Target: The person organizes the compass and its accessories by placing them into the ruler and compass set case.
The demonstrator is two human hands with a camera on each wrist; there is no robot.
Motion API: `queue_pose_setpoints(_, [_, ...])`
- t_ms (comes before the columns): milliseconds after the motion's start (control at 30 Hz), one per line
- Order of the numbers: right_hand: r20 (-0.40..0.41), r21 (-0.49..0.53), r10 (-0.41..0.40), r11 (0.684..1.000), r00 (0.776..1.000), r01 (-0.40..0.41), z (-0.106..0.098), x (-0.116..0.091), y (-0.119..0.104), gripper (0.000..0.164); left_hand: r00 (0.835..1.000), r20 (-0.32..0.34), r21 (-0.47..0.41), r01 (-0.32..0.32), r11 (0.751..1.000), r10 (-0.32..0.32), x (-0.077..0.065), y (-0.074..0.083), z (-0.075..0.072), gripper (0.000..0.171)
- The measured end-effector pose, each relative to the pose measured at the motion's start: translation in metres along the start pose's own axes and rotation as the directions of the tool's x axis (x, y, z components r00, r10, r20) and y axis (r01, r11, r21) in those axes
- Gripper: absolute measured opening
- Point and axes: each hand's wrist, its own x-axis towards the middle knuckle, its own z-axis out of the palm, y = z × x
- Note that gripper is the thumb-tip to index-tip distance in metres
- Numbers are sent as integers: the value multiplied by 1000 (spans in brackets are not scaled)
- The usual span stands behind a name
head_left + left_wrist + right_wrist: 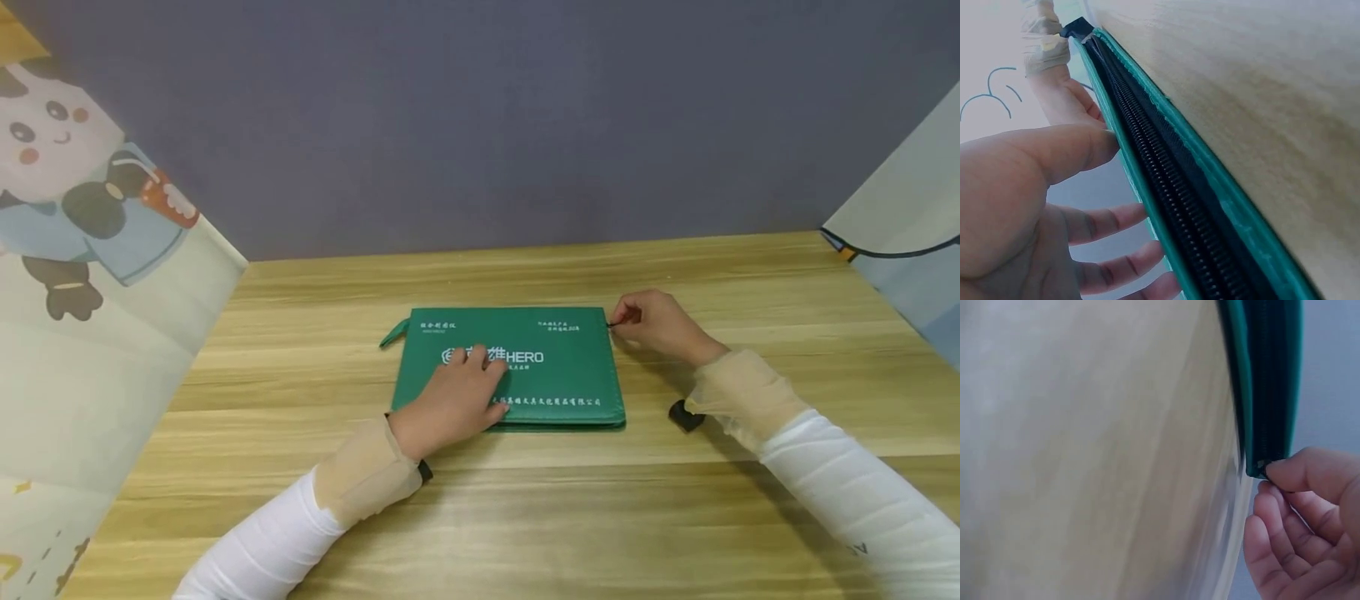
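Observation:
A green zippered case (570, 379) with white lettering, including "HERO", lies flat on the wooden table. My left hand (453, 400) rests on its top cover, left of the middle, fingers spread and relaxed. Along the case's near edge a black zipper (1160, 159) runs between the two covers, seen close up in the left wrist view. At the far right corner my right hand (660, 329) pinches a small dark zipper pull (612, 324) between thumb and forefinger. Its other fingers are curled in the right wrist view. A green strap loop (395, 333) sticks out from the case's upper left side.
Wooden tabletop (525, 517) surrounds the case. A grey-blue panel (510, 125) stands behind it. A wall with a cartoon figure (67, 158) is on the left, and a dark cable (900, 252) hangs at the right wall.

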Motion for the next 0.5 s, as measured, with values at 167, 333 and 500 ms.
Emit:
queue_pose_setpoints(167, [3, -10, -18, 1000, 1000, 18, -1, -2, 1, 7, 1000, 9, -1, 6, 1000, -6, 0, 0, 0, 50])
queue_pose_setpoints(333, [7, -30, -43, 999, 999, 43, -4, -4, -1, 8, 1000, 6, -1, 10, 1000, -10, 1, 1, 0, 51])
queue_pose_setpoints(500, [29, -21, -40, 999, 999, 41, -5, -6, -2, 9, 1000, 14, -4, 19, 1000, -19, 2, 2, -1, 52])
